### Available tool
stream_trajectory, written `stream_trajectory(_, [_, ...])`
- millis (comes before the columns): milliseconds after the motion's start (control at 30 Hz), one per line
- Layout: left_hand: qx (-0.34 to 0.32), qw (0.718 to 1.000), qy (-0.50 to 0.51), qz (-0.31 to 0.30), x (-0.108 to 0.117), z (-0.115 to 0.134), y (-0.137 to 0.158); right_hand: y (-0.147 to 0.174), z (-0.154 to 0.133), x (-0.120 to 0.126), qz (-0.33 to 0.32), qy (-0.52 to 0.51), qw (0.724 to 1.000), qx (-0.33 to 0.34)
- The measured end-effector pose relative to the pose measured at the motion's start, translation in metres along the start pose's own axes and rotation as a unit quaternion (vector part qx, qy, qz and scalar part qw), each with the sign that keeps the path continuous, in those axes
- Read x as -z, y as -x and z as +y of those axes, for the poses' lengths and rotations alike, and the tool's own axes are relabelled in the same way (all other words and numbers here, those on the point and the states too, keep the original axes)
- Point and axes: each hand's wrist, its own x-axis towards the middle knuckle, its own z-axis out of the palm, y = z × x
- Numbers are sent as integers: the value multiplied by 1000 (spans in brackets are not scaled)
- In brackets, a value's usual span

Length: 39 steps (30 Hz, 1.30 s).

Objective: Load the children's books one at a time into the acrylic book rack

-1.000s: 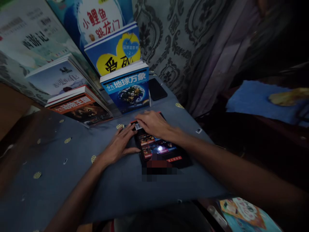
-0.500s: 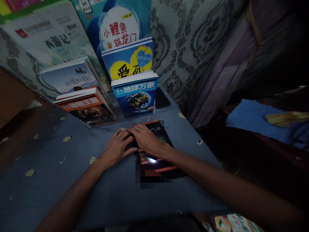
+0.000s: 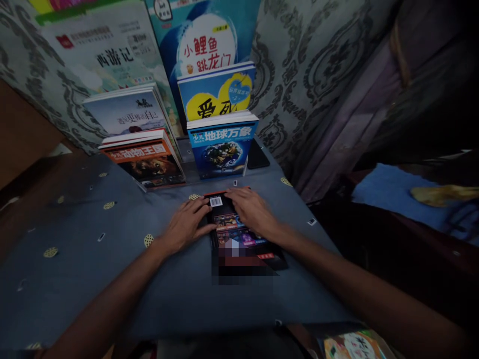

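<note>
Light pressure from the unclenched left hand (image 3: 188, 224) and loosely spread right hand (image 3: 256, 212) should steady the barcoded black book (image 3: 241, 237).

1. Under the hands (image 3: 188, 225), a black book (image 3: 239, 235) is covered in smooth, seemingly glossy card.
2. Around the hands, the surface (image 3: 179, 299) is draped in matt cloth.
3. Beyond them, standing books (image 3: 220, 154) are faced with smooth printed paper.
4. Right of them, a matt blue cloth (image 3: 385, 192) and a curtain (image 3: 331, 129) of folded fabric are seen.
</note>
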Motion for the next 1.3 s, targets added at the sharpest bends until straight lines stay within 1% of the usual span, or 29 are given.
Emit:
stream_trajectory(133, [5, 1000, 6, 5, 0, 1, 0, 13, 15, 11, 30, 19, 999, -35])
stream_trajectory(233, [2, 1000, 8, 6, 0, 2, 0, 17, 19, 12, 50, 11, 997, -52])
stream_trajectory(433, [13, 1000, -6, 1, 4, -7, 1, 15, 12, 1, 56, -18, 997, -51])
stream_trajectory(567, [21, 1000, -19, 5, 10, -8, -3, 16, 7, -2, 56, -24, 997, -48])
stream_trajectory(667, [36, 998, -48, 7, 9, -1, -13, 15, 5, 1, 47, -17, 997, -51])
stream_trajectory(767, [43, 997, -71, 4, 3, 8, -23, 14, 5, 5, 37, -4, 998, -53])
stream_trajectory(867, [46, 996, -76, -7, -2, 10, -27, 13, 4, 7, 28, 19, 997, -64])
stream_trajectory(1000, [50, 993, -101, -27, 2, 12, -28, 13, 2, 7, 24, 44, 996, -73])
stream_trajectory(1167, [52, 982, -174, -56, 10, 25, -45, 13, 5, 7, 32, 17, 997, -72])
stream_trajectory(1300, [55, 972, -215, -77, 11, 37, -60, 11, 6, 12, 28, 1, 996, -83])
